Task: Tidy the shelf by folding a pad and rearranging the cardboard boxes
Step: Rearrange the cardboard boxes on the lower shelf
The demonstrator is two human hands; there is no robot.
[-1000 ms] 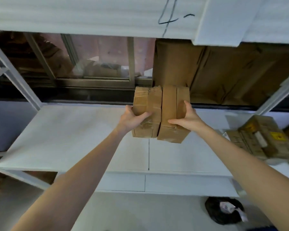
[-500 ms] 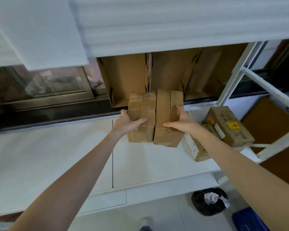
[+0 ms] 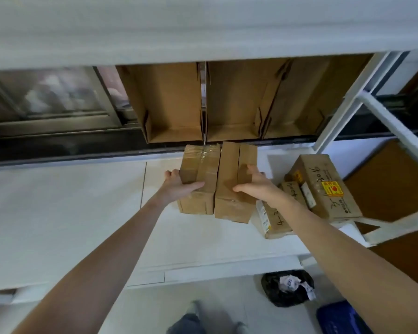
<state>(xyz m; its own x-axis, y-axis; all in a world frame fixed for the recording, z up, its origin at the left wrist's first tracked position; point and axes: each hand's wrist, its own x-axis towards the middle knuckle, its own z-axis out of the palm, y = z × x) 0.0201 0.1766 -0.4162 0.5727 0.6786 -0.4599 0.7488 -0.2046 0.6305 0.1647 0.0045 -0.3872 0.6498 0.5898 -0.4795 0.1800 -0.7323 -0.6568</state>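
while both hands hold boxes at frame centre, the stock reads as follows:
left hand [image 3: 179,186]: grips left box, thumb across its top face, fingers wrapped round its left side.
right hand [image 3: 256,186]: grips right box, thumb on its top face, fingers curled over its right edge.
left box [image 3: 200,174]: brown cardboard, clear tape along the top, centre of frame, touching right box side by side.
right box [image 3: 229,189]: brown cardboard, centre, just right of left box; whether the pair rests on the shelf or is raised off it, cannot tell.
shelf [image 3: 82,213]: white board, spans left to centre right, seam lines visible.
labelled box [image 3: 323,186]: right of frame, yellow and red sticker, handwriting on top, tilted, lying partly over small box.
small box [image 3: 273,222]: lower right of the held pair, handwritten digits, white label on its side, partly hidden by the right forearm.
open cartons [image 3: 174,104]: upper centre, flaps open, side by side behind the shelf.
pad [image 3: 203,25]: white ribbed sheet, across top of frame, above the cartons.
frame post [image 3: 348,104]: white metal, upper right.
black bag [image 3: 287,288]: lower right, on floor, crumpled paper inside.
blue item [image 3: 340,319]: bottom right corner, blurred.
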